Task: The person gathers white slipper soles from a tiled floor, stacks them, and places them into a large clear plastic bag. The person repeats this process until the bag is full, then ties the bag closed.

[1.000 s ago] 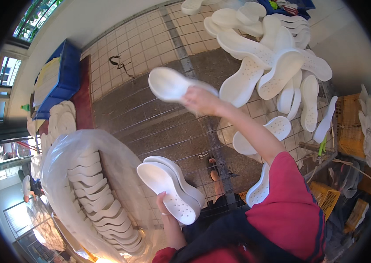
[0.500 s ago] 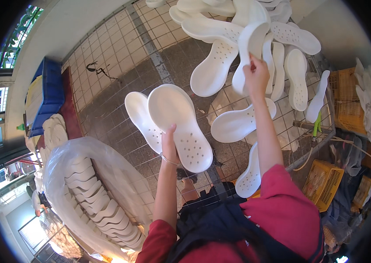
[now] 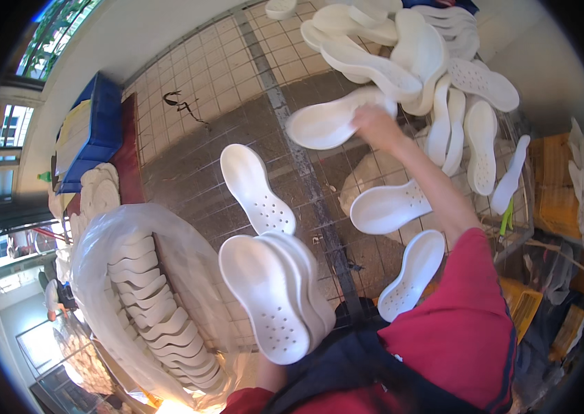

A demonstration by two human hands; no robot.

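Note:
My left hand is hidden behind a stack of several white shoe soles (image 3: pixel 264 300) held low in front of me; only my left forearm (image 3: pixel 271 374) shows below it. The top sole faces up, its broad end smooth and the other end dotted with small holes. My right hand (image 3: pixel 376 129), blurred by motion, is closed on the near end of a white sole (image 3: pixel 326 125) beside the far pile. A lone sole (image 3: pixel 257 190) lies on the wire grid just beyond the stack. Two more soles, one (image 3: pixel 387 208) mid-right and one (image 3: pixel 412 276) nearer me, lie under and beside my right arm.
A heap of white soles (image 3: pixel 412 58) covers the far right of the wire-grid table (image 3: pixel 188 148). At the left stands a clear plastic bag (image 3: pixel 92 276) packed with rows of soles. Beyond it is a blue bin (image 3: pixel 88 138). Yellow crates (image 3: pixel 555 186) stand at the right edge.
My left hand has drawn the held soles nearer to me, and more now show in the stack. My right hand has moved left with a sole from the pile. The view has shifted slightly.

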